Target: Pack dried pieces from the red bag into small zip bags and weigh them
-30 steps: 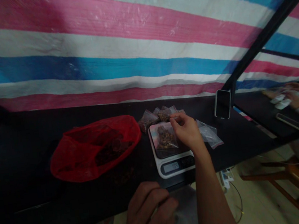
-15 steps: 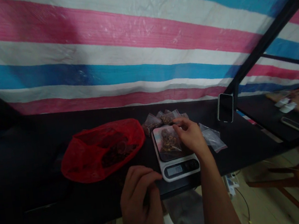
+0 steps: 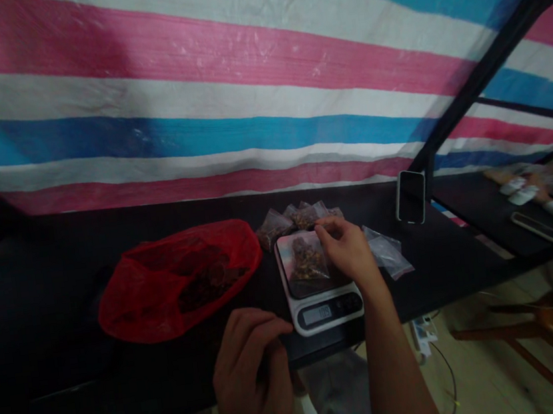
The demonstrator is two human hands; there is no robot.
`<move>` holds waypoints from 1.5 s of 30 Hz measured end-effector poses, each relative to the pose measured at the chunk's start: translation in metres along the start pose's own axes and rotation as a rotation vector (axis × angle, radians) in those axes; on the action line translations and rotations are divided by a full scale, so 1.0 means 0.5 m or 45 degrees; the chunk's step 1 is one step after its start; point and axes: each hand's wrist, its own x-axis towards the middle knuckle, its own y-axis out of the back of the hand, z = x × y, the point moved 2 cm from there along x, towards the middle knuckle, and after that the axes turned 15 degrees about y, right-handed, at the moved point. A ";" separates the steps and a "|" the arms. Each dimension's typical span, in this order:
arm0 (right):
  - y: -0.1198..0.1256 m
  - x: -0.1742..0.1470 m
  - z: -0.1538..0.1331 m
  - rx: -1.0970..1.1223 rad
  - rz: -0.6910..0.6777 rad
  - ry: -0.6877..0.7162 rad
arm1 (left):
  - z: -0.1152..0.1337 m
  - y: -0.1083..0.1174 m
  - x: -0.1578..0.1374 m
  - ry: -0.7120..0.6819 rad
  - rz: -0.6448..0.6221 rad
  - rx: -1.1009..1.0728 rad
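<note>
Filled bag [image 3: 308, 263]: lying on scale [image 3: 328, 311], just inside near edge of table [image 3: 453, 252]. Right hand [image 3: 346, 247]: narrowly curling at bag's far-right corner, grip unclear. Left hand [image 3: 250, 378]: half curling, holding nothing visible. Strip of table: separating scale from red bag [image 3: 149, 300].

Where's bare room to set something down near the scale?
Bare: black tabletop right of the flat clear bags, in front of the phone. Crowded: around the scale, with red bag left, filled bags behind, right hand over it. Far left: too dark to tell.
</note>
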 end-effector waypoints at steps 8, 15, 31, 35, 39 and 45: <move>0.003 0.000 -0.012 0.003 -0.018 -0.051 | 0.001 0.001 -0.003 0.000 0.004 0.016; -0.001 -0.001 -0.006 0.100 -0.023 -0.094 | -0.005 0.001 -0.003 0.014 0.000 -0.017; -0.030 -0.009 -0.150 0.927 -0.108 0.013 | -0.057 -0.049 -0.019 1.137 -0.090 -0.529; -0.090 -0.020 -0.225 0.884 -0.242 0.069 | -0.057 -0.047 -0.008 1.358 -0.033 -0.850; -0.150 -0.035 -0.270 0.598 -0.325 0.158 | -0.073 -0.036 -0.001 1.578 0.080 -1.123; -0.198 -0.040 -0.280 0.290 -0.436 0.213 | -0.085 -0.015 -0.002 1.782 0.110 -1.289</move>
